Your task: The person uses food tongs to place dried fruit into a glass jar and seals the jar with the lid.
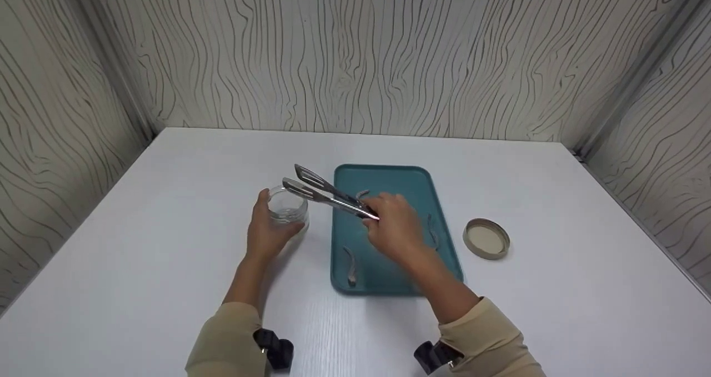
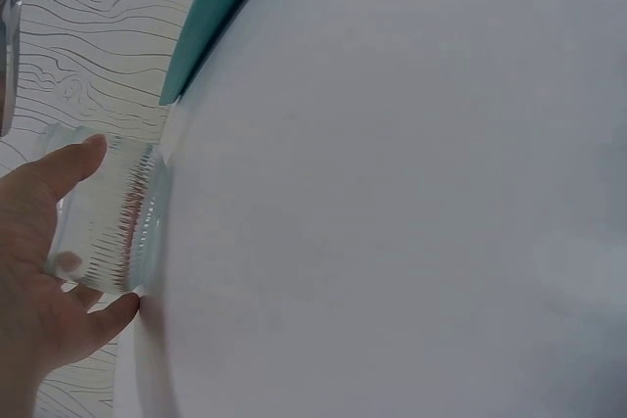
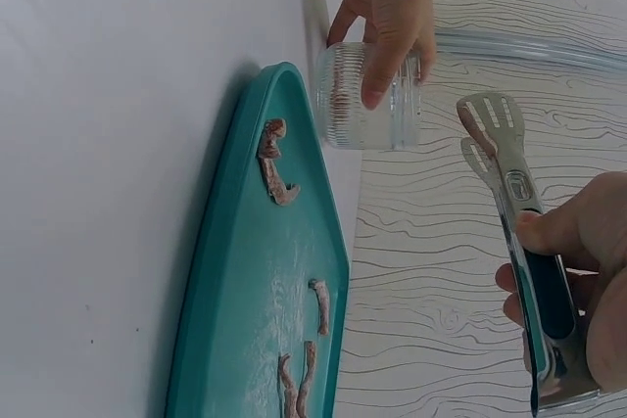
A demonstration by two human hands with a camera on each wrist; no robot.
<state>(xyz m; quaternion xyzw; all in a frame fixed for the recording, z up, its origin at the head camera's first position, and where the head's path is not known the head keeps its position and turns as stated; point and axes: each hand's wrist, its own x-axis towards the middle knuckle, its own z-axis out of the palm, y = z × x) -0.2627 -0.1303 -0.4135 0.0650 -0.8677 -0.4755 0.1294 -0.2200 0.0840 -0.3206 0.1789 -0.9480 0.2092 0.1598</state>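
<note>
My left hand (image 1: 266, 232) grips a clear ribbed glass jar (image 2: 113, 173) round its side, thumb on one side and fingers on the other. Its mouth is uncovered, and something reddish-brown shows low down through the glass. In my right hand (image 1: 395, 227) is a pair of metal tongs (image 3: 534, 271), held by the arms, their slotted ends spread apart above the jar mouth. Nothing shows between those ends. Beneath the right hand lies a teal tray (image 1: 383, 177) with several thin brownish dried strips (image 3: 278, 163); part of it is hidden by the hand and forearm.
A round lid (image 1: 486, 239) lies to the right of the tray, its hollow side up. All of this is on a white table (image 1: 166, 244), with wood-grain patterned panels (image 1: 344, 55) at its back and sides.
</note>
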